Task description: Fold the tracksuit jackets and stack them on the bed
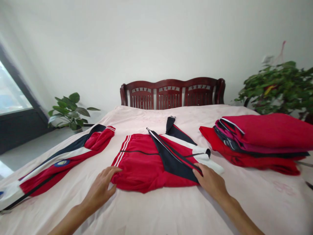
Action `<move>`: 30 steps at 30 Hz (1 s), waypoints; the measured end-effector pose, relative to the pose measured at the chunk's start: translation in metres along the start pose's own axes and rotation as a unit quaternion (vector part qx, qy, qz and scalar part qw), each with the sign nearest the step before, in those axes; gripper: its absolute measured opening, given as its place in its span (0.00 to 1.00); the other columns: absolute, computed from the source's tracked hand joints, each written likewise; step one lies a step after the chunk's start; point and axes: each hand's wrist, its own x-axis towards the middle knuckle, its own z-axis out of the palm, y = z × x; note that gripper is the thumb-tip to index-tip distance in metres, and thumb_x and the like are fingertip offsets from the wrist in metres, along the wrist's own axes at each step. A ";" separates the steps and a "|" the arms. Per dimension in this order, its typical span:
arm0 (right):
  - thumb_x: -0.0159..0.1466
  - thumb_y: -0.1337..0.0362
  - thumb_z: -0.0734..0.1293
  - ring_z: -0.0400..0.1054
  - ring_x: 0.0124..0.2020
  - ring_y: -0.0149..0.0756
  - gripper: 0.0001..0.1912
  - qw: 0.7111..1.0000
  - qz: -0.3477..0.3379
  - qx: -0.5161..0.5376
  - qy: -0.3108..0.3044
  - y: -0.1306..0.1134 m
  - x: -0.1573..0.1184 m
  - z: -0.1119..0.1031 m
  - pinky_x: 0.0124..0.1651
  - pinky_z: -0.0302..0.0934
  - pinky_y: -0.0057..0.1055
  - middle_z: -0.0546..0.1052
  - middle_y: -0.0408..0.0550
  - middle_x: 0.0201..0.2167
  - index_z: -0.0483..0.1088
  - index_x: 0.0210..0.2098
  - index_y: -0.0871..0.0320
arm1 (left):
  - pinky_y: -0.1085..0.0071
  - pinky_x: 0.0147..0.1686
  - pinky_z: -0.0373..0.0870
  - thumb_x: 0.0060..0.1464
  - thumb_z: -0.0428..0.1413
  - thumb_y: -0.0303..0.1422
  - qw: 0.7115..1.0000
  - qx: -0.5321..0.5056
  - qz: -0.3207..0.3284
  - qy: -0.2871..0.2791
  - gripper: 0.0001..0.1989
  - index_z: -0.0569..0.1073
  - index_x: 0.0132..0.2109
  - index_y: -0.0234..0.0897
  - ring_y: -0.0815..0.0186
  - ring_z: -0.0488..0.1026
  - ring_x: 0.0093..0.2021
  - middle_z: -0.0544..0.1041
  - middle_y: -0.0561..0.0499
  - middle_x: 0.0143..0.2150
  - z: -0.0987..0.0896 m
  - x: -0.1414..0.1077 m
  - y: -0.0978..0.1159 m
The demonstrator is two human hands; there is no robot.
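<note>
Fingers of the left hand [99,189] splay open on the folded red track jacket [139,166]; the right hand [210,181] lays its fingers flat against the black panel [168,164], neither gripping.

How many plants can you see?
2: one potted plant left of the bed, by the window, and one leafy plant right of the headboard. Others may be out of view.

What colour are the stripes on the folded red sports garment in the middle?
White; the narrow stripes show best in the head view.
</note>
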 end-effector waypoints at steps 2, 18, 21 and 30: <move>0.65 0.56 0.61 0.72 0.49 0.48 0.21 0.999 -0.026 -0.042 0.020 -0.001 -0.004 0.001 0.44 0.60 0.37 0.77 0.54 0.49 0.67 0.55 0.55 | 0.55 0.61 0.64 0.48 0.54 0.26 0.998 0.045 0.013 -0.031 0.26 0.72 0.55 0.46 0.54 0.68 0.60 0.72 0.47 0.59 -0.001 -0.016 -0.013; 0.70 0.52 0.53 0.73 0.31 0.42 0.21 0.987 0.127 -0.073 0.060 0.024 0.010 -0.006 0.29 0.52 0.32 0.80 0.52 0.32 0.71 0.51 0.54 | 0.67 0.41 0.69 0.57 0.44 0.28 0.993 0.055 -0.027 -0.097 0.10 0.68 0.39 0.42 0.62 0.75 0.38 0.77 0.52 0.36 -0.008 0.022 -0.040; 0.70 0.52 0.53 0.73 0.30 0.42 0.21 0.988 0.108 -0.108 0.037 0.026 0.007 -0.001 0.28 0.51 0.32 0.80 0.51 0.32 0.71 0.49 0.53 | 0.67 0.42 0.68 0.59 0.42 0.30 0.989 0.055 -0.042 -0.129 0.11 0.69 0.42 0.43 0.60 0.76 0.39 0.79 0.50 0.38 0.001 0.025 -0.039; 0.68 0.56 0.54 0.74 0.37 0.42 0.17 0.990 0.115 -0.064 0.055 0.035 -0.009 -0.009 0.31 0.55 0.32 0.80 0.50 0.39 0.70 0.46 0.53 | 0.65 0.45 0.69 0.51 0.58 0.48 0.993 -0.010 -0.074 -0.088 0.18 0.74 0.42 0.40 0.58 0.74 0.42 0.78 0.48 0.41 -0.007 0.008 -0.050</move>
